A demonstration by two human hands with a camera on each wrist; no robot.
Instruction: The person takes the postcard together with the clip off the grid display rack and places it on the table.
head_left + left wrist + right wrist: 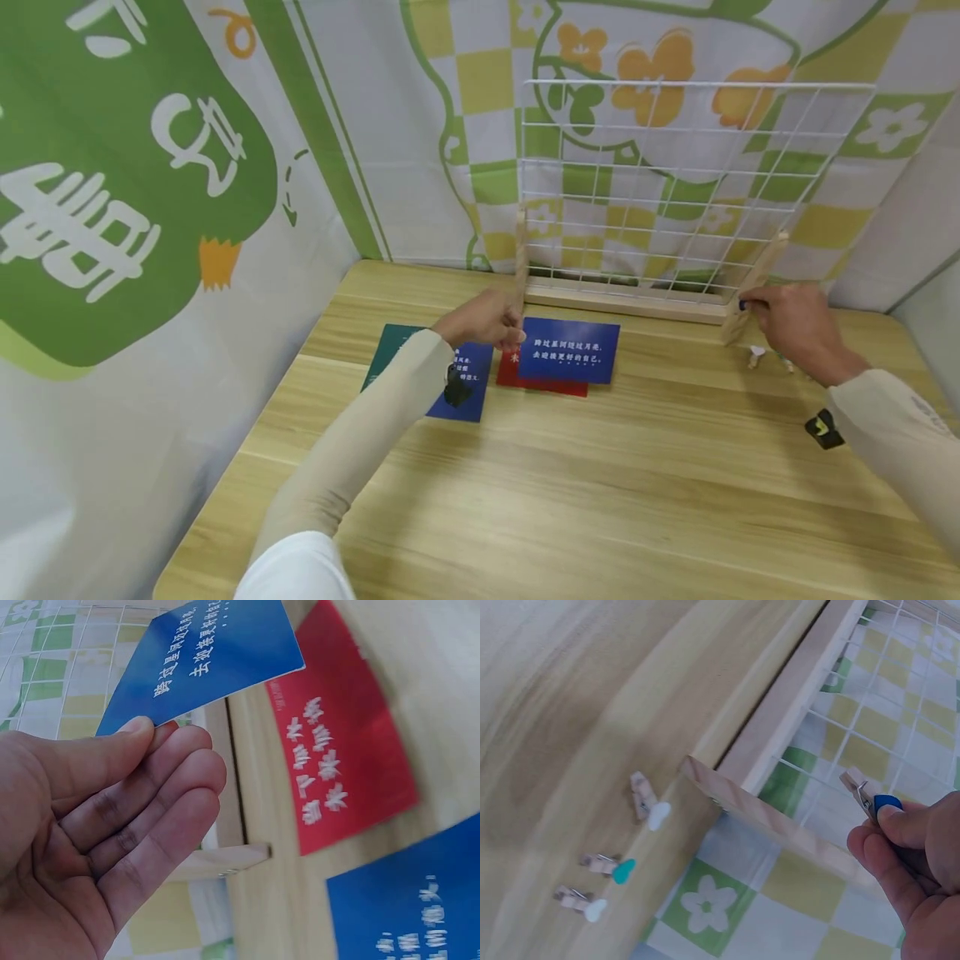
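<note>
My left hand [486, 319] pinches a blue card [570, 350] with white writing between thumb and fingertips. The card is raised in front of the rack and overlaps a red card [345, 735] lying on the table. By the rack's right foot, my right hand [798, 325] pinches a small wooden clothespin [864, 793] with a blue ornament, its tip pointing toward the wire grid. The white wire grid [660, 83] stands upright in a wooden base [622, 301]. Three more clothespins lie on the table, one with a white heart [658, 816] and one with a green heart [622, 871].
Another blue card [468, 400] and a dark green card [382, 354] lie left of the red one, partly hidden by my left arm. A patterned cloth [480, 83] hangs behind the rack. The wooden table [600, 483] extends toward me.
</note>
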